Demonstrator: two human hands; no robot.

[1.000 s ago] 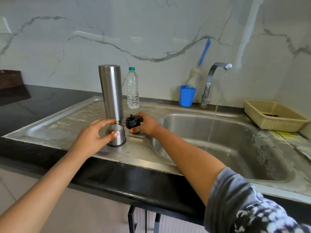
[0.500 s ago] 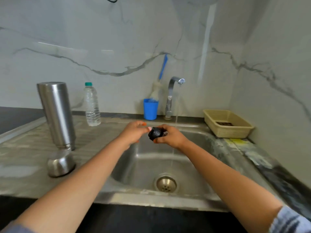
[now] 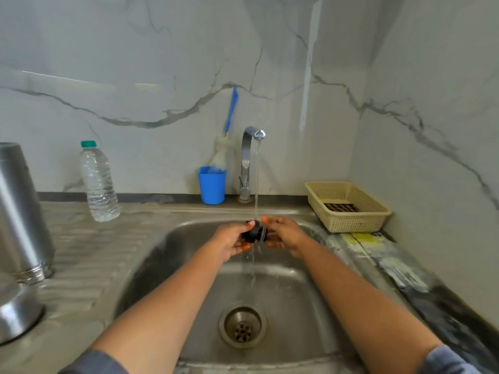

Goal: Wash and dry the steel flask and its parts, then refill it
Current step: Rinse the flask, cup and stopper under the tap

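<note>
A small black flask stopper [image 3: 255,233] is held over the steel sink [image 3: 291,298], right under the water running from the tap [image 3: 249,157]. My left hand [image 3: 232,240] grips its left side and my right hand [image 3: 283,234] grips its right side. The steel flask body [image 3: 20,211] stands upside down on the draining board at the far left. Its steel cup lid [image 3: 14,311] sits upside down in front of it, at the left edge of view.
A clear water bottle [image 3: 98,182] stands at the back of the draining board. A blue cup [image 3: 212,184] holding a bottle brush sits beside the tap. A beige plastic basket [image 3: 348,206] rests on the counter to the right. The drain [image 3: 242,326] lies below my arms.
My right hand carried the black stopper from the draining board to the sink. My left hand left the steel lid and joined it. Both now hold the stopper under the water stream.
</note>
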